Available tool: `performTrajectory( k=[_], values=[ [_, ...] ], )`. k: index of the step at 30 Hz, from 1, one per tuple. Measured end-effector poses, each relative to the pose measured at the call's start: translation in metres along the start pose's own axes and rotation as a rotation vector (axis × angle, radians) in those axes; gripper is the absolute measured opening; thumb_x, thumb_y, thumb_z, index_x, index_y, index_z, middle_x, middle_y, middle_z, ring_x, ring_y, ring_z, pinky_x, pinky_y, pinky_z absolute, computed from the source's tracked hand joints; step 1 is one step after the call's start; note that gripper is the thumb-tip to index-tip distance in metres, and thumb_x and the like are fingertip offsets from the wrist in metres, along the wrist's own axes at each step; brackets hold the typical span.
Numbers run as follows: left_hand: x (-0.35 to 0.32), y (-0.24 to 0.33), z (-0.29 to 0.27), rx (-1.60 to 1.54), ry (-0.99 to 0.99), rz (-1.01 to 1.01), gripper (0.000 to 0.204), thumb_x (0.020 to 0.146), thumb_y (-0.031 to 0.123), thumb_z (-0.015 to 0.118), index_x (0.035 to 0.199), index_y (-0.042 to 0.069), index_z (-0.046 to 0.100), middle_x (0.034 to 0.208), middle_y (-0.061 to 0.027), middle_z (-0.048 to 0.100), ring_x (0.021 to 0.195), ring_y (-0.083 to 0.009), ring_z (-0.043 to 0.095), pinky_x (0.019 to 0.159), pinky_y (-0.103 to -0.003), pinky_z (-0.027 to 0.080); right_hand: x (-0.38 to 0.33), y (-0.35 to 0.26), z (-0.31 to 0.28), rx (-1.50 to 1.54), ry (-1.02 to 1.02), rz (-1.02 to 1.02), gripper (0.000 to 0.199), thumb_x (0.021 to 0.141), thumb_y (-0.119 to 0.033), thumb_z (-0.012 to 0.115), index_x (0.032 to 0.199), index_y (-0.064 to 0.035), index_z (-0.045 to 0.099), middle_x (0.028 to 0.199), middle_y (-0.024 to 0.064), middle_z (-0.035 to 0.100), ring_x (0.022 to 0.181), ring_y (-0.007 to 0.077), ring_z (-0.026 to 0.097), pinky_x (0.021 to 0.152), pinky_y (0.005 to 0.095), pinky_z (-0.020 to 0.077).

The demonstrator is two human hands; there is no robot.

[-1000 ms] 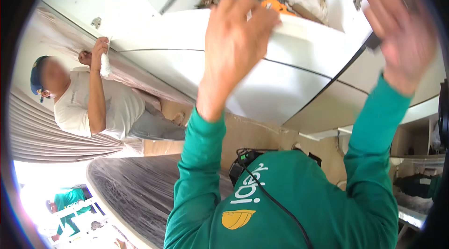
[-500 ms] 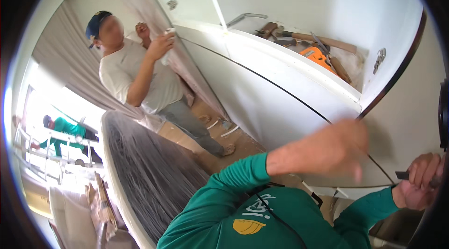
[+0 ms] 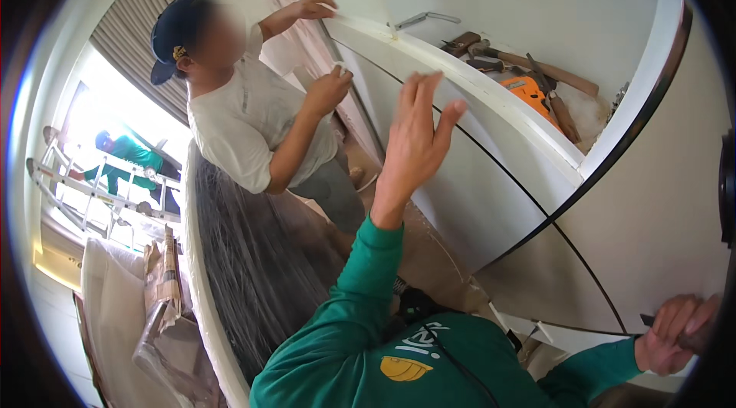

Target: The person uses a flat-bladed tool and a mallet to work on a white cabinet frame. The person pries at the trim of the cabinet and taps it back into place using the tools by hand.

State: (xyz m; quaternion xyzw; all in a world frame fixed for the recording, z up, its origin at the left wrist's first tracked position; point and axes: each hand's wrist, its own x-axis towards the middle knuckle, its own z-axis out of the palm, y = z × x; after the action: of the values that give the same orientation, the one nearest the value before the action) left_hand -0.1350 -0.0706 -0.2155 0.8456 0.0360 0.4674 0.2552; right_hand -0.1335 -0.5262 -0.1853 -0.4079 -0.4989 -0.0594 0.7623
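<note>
My left hand [image 3: 416, 136] is raised in the middle, fingers stretched and thumb apart, with nothing in it. It hangs in front of the curved white cabinet [image 3: 491, 93], between the cabinet and a person in a white shirt [image 3: 238, 124]. At the lower right rim, my right hand [image 3: 665, 340] is closed around a narrow dark thing [image 3: 648, 320]. A short flat end of it pokes out beside the fingers; the rest is hidden, so its kind does not show.
Inside the cabinet lie a hammer [image 3: 540, 69], an orange tool [image 3: 529, 93] and other hand tools. A large plastic-wrapped dark panel [image 3: 253, 255] stands at the left. Farther back, a person in green [image 3: 134, 155] is by a ladder [image 3: 84, 185]. Wrapped furniture [image 3: 115, 301] sits lower left.
My left hand has swung left and up and its fingers have spread. The person in white has come closer, with one arm now reaching to the cabinet. My right hand has sunk slightly.
</note>
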Motion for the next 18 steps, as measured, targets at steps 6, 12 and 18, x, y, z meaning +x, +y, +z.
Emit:
performTrajectory(
  k=[6,12,18],
  values=[
    [0.043,-0.034,0.029,0.343,-0.199,0.078,0.058,0.097,0.046,0.067,0.112,-0.01,0.059,0.11,-0.0254,0.063,0.109,-0.0437,0.059,0.094,-0.047,0.05,-0.046,0.01,-0.017,0.015,0.208,-0.141,0.049,0.092,-0.032,0.081,0.099,-0.0081,0.038,0.061,0.0003,0.041,0.047,0.0068,0.031,0.046,0.0229,0.0216],
    [-0.016,0.118,-0.011,-0.759,-0.902,0.569,0.058,0.083,0.047,0.083,0.113,-0.002,0.068,0.105,-0.0187,0.069,0.097,-0.0414,0.065,0.087,-0.047,0.054,-0.059,0.03,-0.005,-0.128,0.374,-0.207,0.049,0.093,-0.036,0.079,0.099,-0.0081,0.039,0.062,0.0004,0.041,0.05,0.0082,0.033,0.049,0.0236,0.0216],
    [0.043,0.102,-0.011,-0.566,-0.394,0.454,0.034,0.094,0.033,0.076,0.107,0.002,0.075,0.1,-0.0137,0.073,0.092,-0.0344,0.068,0.086,-0.042,0.053,-0.057,0.029,-0.009,-0.117,0.313,-0.127,0.05,0.092,-0.04,0.078,0.101,-0.009,0.04,0.062,-0.0014,0.041,0.05,0.0073,0.031,0.05,0.0244,0.0214]
  ],
)
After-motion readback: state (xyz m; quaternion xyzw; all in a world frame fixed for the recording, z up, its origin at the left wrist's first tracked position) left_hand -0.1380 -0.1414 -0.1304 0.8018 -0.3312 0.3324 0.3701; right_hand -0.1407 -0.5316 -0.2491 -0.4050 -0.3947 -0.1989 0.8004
